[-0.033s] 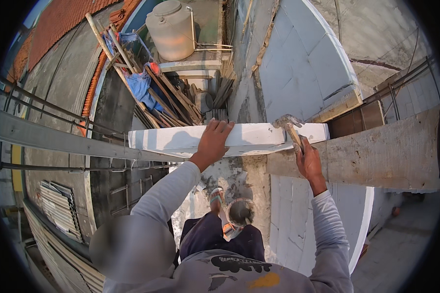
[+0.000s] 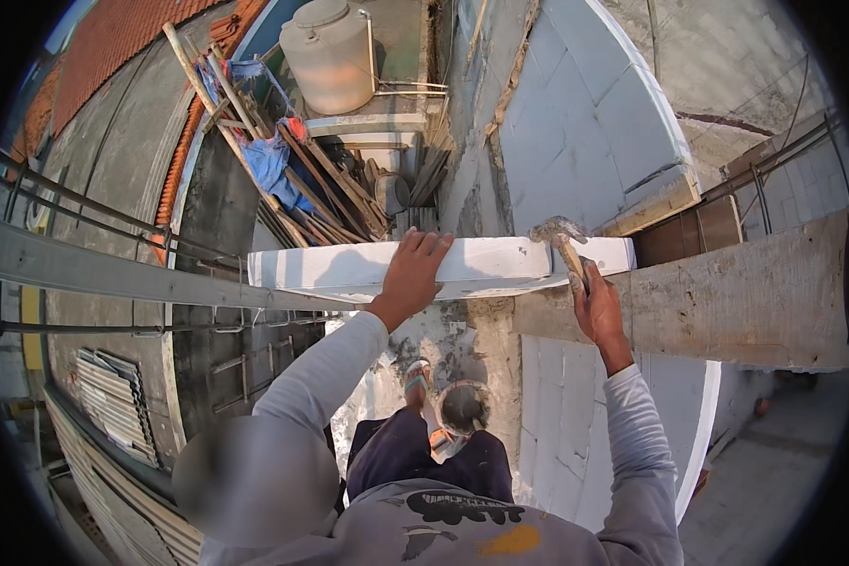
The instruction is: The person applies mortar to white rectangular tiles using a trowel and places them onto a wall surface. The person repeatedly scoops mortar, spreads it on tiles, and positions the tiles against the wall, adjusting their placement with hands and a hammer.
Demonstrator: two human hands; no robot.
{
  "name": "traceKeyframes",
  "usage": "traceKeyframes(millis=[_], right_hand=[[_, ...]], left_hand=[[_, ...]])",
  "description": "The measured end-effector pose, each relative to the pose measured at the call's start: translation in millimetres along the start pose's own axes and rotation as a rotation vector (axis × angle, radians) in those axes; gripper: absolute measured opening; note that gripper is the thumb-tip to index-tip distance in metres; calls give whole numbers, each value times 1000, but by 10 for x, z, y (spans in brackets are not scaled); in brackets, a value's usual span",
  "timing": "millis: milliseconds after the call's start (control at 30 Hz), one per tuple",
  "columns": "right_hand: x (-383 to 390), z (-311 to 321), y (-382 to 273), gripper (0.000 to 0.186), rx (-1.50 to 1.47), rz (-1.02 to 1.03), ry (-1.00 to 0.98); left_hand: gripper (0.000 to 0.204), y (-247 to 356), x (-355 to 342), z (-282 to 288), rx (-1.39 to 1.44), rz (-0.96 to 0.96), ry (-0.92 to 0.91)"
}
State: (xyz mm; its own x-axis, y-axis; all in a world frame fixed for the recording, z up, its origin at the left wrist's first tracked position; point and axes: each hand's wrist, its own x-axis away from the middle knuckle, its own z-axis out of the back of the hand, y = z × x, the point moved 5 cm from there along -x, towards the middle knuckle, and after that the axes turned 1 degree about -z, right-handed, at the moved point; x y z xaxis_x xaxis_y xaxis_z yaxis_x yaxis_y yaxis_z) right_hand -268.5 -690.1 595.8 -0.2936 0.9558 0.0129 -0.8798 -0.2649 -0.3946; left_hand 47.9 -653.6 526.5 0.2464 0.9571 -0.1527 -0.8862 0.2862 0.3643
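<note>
A long white block [image 2: 330, 267] lies crosswise in front of me, butted against a shorter white block [image 2: 613, 255] on its right. Over the long block my left hand [image 2: 413, 274] is closed, its fingers bent across the top to the far edge. My right hand [image 2: 599, 316] grips the wooden handle of a hammer [image 2: 570, 253]. The worn metal hammer head is over the joint where the two blocks meet; whether it touches them I cannot tell.
A concrete beam [image 2: 726, 294] runs off to the right, a grey one [image 2: 141, 269] to the left, with steel bars near it. Below are my sandalled foot [image 2: 417, 377] and a bucket [image 2: 465, 407]. Beyond stand timber poles [image 2: 335, 184] and a water tank [image 2: 328, 57].
The hammer head has shifted very slightly down and toward me, with my right hand. My left hand and the blocks stay as they were.
</note>
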Motion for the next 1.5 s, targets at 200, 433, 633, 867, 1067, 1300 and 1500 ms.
traceKeyframes(millis=[200, 433, 633, 867, 1067, 1300, 1500], right_hand=[[-194, 90, 90, 43, 135, 36, -56], [-1332, 368, 50, 54, 293, 81, -316], [-2045, -60, -139, 44, 342, -35, -644], [-2293, -550, -61, 37, 532, 42, -720], [-2428, -1053, 309, 36, 603, 199, -766], [-2536, -664, -61, 33, 654, 378, -957], [-2571, -190, -443, 27, 681, 368, -987]], left_hand=[[88, -44, -8, -34, -8, 11, -44], [89, -23, -54, -22, -37, 17, -73], [89, -50, -53, -17, 8, 19, -42], [90, -42, -87, -20, 2, 51, -50], [91, 32, -137, 36, -43, 60, -90], [89, 475, -568, -163, -80, 25, -203], [59, 750, -802, -437, -108, 85, -137]])
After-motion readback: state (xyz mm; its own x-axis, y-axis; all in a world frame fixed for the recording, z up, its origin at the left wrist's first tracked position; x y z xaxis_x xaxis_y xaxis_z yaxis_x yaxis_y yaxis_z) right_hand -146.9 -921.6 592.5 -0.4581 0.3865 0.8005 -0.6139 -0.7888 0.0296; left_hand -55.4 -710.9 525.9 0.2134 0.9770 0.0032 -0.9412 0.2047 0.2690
